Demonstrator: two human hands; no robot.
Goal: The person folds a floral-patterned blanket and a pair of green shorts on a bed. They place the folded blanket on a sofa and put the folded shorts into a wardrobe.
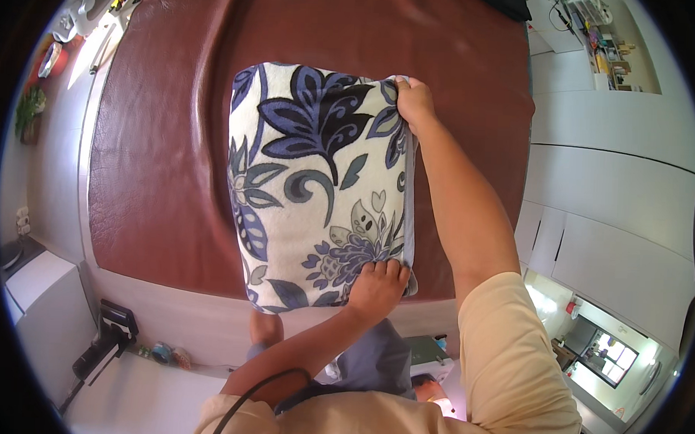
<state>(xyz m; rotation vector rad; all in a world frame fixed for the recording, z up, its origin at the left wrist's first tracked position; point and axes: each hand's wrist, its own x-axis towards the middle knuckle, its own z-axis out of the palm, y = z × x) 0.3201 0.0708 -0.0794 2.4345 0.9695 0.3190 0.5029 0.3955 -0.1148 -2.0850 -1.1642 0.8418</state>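
Note:
A folded floral blanket [301,227], white with blue and grey leaves and a grey edging, lies on a large brown leather-like sheet [149,152]. My right hand [416,104] grips its far right corner, thumb on top and the other fingers mostly hidden. Near the close right corner, my left hand [378,287] has its fingers curled on the fabric at the edge; its thumb is out of sight. Several folded layers show along the right side. The blanket's near edge reaches past the brown sheet, above my legs.
White cabinets [607,168] stand along the right, with a shelf of small items [617,60] beyond. A black folded thing [504,3] rests at the far right corner. At left are a potted plant [31,113] and a black stand [105,340].

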